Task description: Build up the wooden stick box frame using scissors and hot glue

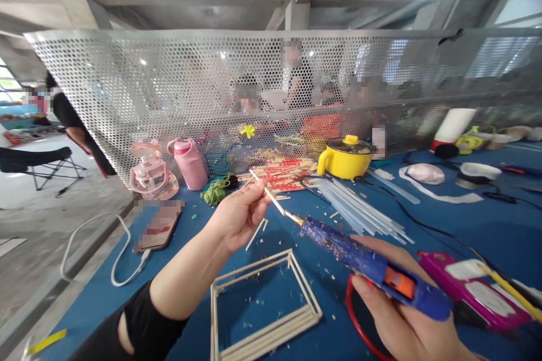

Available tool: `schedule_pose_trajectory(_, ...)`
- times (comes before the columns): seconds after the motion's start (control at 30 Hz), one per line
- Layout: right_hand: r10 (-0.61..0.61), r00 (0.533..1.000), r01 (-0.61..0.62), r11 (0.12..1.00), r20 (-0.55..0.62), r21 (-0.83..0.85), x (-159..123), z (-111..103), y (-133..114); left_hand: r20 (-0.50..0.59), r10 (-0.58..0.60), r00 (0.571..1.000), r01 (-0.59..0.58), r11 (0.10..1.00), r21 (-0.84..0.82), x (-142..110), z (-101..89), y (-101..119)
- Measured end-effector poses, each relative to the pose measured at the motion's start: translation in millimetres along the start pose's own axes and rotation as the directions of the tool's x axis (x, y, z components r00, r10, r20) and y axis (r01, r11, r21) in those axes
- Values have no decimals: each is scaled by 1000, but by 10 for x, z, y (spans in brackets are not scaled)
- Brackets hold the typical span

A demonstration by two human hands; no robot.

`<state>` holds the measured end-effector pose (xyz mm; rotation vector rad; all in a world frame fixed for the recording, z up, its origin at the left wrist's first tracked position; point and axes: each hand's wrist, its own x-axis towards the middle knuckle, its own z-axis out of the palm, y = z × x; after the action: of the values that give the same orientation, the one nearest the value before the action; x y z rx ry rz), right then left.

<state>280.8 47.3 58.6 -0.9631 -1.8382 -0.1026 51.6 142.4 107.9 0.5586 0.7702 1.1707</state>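
Note:
My left hand [239,214] pinches a thin wooden stick [275,201] above the table. In my right hand [402,316] is a blue glue gun [339,245] with an orange trigger, worn and smeared on its barrel. Its metal nozzle meets, or nearly meets, the lower end of the stick. Below both hands a rectangular frame of wooden sticks [266,333] lies on the blue table, with several sticks side by side along its near edge. Two short stick pieces [256,234] lie loose just beyond it.
A pile of sticks [283,172], clear glue sticks [359,208] and a yellow pot [345,159] stand behind. Leftward are a pink bottle [189,163], green yarn [215,190] and a phone [158,225] on a white cable. A magenta device [478,290] is at right; a perforated screen [169,79] borders the table.

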Motion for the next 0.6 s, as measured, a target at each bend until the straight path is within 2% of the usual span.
schedule_pose_trajectory(0.23, -4, 1000, 4, 1000, 17, -20, -7, 4, 24, -18, 44, 999, -44, 999, -12, -2, -1, -2)
schedule_pose_trajectory(0.6, 5, 1000, -5, 1000, 20, -8, -29, -7, 42, -20, 39, 999, -39, 999, -12, -36, 19, 0)
